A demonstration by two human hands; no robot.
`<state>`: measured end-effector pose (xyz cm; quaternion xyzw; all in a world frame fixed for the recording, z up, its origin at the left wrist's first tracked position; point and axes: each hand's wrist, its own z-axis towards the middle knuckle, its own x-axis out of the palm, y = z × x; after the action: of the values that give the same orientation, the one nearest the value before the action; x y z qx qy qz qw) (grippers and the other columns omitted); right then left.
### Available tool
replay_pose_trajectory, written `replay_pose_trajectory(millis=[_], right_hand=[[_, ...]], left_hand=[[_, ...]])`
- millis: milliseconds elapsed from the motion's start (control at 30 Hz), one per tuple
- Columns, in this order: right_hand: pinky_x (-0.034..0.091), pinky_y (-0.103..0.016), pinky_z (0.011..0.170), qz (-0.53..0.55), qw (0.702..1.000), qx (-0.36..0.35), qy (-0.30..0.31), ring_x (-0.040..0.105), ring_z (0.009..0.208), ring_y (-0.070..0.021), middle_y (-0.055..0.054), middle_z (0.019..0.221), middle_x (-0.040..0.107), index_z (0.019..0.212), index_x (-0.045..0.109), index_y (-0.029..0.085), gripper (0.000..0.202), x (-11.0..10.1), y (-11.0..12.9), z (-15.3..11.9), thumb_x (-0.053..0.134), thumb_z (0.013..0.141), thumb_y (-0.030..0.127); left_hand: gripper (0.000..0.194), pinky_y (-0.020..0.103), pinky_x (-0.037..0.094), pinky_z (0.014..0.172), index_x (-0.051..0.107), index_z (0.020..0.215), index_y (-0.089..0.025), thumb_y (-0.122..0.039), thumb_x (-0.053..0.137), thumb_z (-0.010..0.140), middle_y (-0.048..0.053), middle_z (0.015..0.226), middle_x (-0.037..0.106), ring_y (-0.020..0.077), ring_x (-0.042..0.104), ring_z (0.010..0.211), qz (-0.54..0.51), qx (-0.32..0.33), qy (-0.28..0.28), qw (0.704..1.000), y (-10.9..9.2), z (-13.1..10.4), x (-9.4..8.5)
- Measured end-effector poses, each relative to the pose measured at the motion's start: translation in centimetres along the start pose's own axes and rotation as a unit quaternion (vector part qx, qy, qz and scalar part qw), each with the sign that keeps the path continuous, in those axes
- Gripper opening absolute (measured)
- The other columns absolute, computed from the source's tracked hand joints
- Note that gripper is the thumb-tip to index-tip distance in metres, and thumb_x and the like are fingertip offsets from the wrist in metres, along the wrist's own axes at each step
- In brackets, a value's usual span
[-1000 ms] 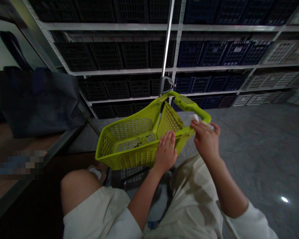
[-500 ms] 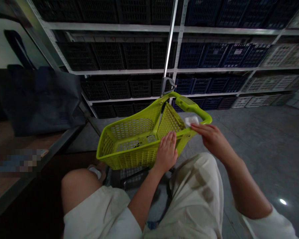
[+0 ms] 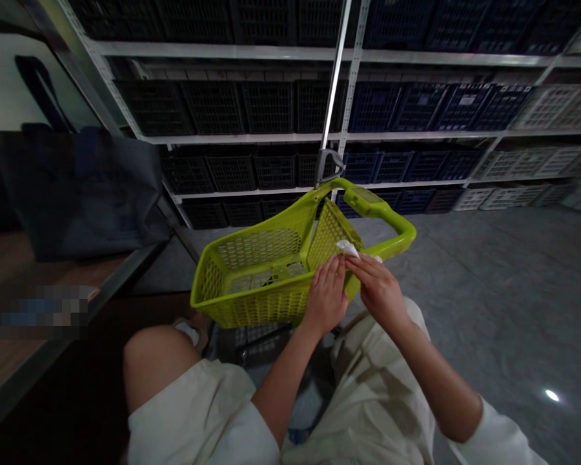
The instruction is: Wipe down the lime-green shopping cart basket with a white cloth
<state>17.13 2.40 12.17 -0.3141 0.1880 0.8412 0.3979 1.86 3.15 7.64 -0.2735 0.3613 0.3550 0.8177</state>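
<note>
A yellow-green shopping cart (image 3: 252, 306) stands in front of my knees, its handle towards the right. My left hand (image 3: 326, 294) lies flat on the cart's near rim with nothing in it, fingers stretched out. Right beside it, my right hand (image 3: 378, 287) presses a crumpled white cloth (image 3: 348, 248) on the same rim, near the folded yellow seat flap (image 3: 336, 227). Part of the cloth is hidden under the fingers.
Behind the cart, a metal shelf rack (image 3: 271, 139) holds rows of black, blue and white crates. A dark bag (image 3: 87, 194) sits on a wooden table (image 3: 10, 258) at the left. A metal pole (image 3: 336, 77) rises behind the cart's handle.
My right hand has slid left along the rim with the white cloth, from near the handle to beside my left hand. My left hand has stayed on the rim.
</note>
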Motion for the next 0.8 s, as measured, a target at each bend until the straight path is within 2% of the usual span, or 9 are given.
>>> replay_pose_trajectory(millis=[100, 167, 233, 333, 467, 533, 633, 733, 800], right_hand=[[0.049, -0.044, 0.108, -0.007, 1.0, 0.009, 0.005, 0.062, 0.124, -0.023, -0.008, 0.13, 0.068, 0.128, 0.066, 0.019, 0.056, -2.2, -3.4, 0.1, 0.04, 0.083, -0.002], [0.051, -0.044, 0.105, -0.042, 0.998, 0.049, -0.019, 0.065, 0.12, -0.0241, -0.01, 0.129, 0.069, 0.126, 0.068, 0.017, 0.055, -3.7, -5.5, 0.5, 0.042, 0.081, -0.001], [0.052, -0.045, 0.102, -0.091, 0.991, 0.088, -0.047, 0.067, 0.114, -0.026, -0.012, 0.126, 0.071, 0.122, 0.07, 0.015, 0.051, -4.4, -6.5, 1.1, 0.044, 0.08, -0.001], [0.049, -0.048, 0.103, -0.134, 0.986, 0.092, -0.049, 0.069, 0.111, -0.0274, -0.013, 0.12, 0.073, 0.115, 0.072, 0.014, 0.046, -3.5, -4.9, 1.7, 0.046, 0.08, 0.0], [0.047, -0.044, 0.105, -0.101, 0.994, 0.037, 0.024, 0.066, 0.115, -0.0251, -0.009, 0.121, 0.073, 0.117, 0.071, 0.017, 0.046, -0.5, -0.2, 1.7, 0.046, 0.083, 0.0], [0.045, -0.043, 0.106, -0.083, 0.996, 0.027, 0.035, 0.064, 0.117, -0.0244, -0.008, 0.124, 0.072, 0.122, 0.069, 0.019, 0.048, 0.3, 1.1, 1.4, 0.046, 0.084, 0.001], [0.044, -0.039, 0.105, -0.061, 0.997, 0.004, 0.04, 0.064, 0.118, -0.0207, -0.006, 0.129, 0.07, 0.129, 0.064, 0.021, 0.052, -0.2, 0.7, 1.1, 0.043, 0.086, 0.001], [0.042, -0.039, 0.1, -0.092, 0.995, 0.011, 0.048, 0.063, 0.118, -0.0187, -0.008, 0.142, 0.06, 0.137, 0.057, 0.02, 0.057, -2.1, -1.3, 1.2, 0.039, 0.087, 0.0], [0.041, -0.042, 0.097, -0.14, 0.988, 0.045, 0.046, 0.064, 0.113, -0.0211, -0.008, 0.145, 0.057, 0.133, 0.059, 0.02, 0.055, -3.6, -3.1, 1.5, 0.039, 0.086, 0.0]], left_hand=[[0.073, 0.044, 0.024, 0.125, 0.017, 0.156, -0.006, -0.023, 0.047, 0.091, 0.015, 0.163, 0.031, 0.0243, 0.024, 0.153, 0.003, 0.003, 0.005, 1.0, 0.0, 0.0, -0.1], [0.075, 0.043, 0.023, 0.126, 0.015, 0.157, -0.006, -0.023, 0.047, 0.091, 0.014, 0.163, 0.03, 0.0241, 0.023, 0.153, 0.007, 0.004, 0.008, 1.0, 0.0, 0.0, -0.1], [0.075, 0.043, 0.023, 0.125, 0.015, 0.157, -0.006, -0.024, 0.047, 0.091, 0.014, 0.163, 0.029, 0.0247, 0.023, 0.153, 0.009, 0.0, 0.007, 1.0, -0.1, 0.0, -0.1], [0.076, 0.044, 0.024, 0.125, 0.014, 0.157, -0.006, -0.024, 0.047, 0.091, 0.015, 0.163, 0.029, 0.0255, 0.024, 0.153, 0.005, -0.007, 0.002, 1.0, -0.2, 0.0, 0.0], [0.075, 0.048, 0.026, 0.124, 0.016, 0.156, -0.007, -0.021, 0.048, 0.089, 0.017, 0.162, 0.032, 0.026, 0.024, 0.153, -0.002, 0.0, -0.009, 1.0, 0.0, -0.1, 0.3], [0.075, 0.049, 0.027, 0.123, 0.017, 0.156, -0.007, -0.02, 0.048, 0.089, 0.017, 0.161, 0.033, 0.0258, 0.025, 0.152, -0.003, 0.004, -0.01, 1.0, 0.1, -0.1, 0.3], [0.074, 0.046, 0.027, 0.124, 0.018, 0.155, -0.006, -0.02, 0.048, 0.089, 0.017, 0.161, 0.034, 0.0248, 0.025, 0.152, -0.001, 0.005, -0.006, 1.0, 0.1, 0.0, 0.2], [0.075, 0.045, 0.025, 0.125, 0.017, 0.156, -0.007, -0.021, 0.048, 0.09, 0.015, 0.162, 0.031, 0.0241, 0.024, 0.153, 0.002, 0.006, -0.002, 1.0, 0.0, 0.0, 0.0], [0.076, 0.045, 0.025, 0.125, 0.015, 0.157, -0.007, -0.022, 0.048, 0.09, 0.014, 0.163, 0.03, 0.0239, 0.024, 0.153, 0.004, 0.003, -0.001, 1.0, 0.0, 0.0, -0.1]])
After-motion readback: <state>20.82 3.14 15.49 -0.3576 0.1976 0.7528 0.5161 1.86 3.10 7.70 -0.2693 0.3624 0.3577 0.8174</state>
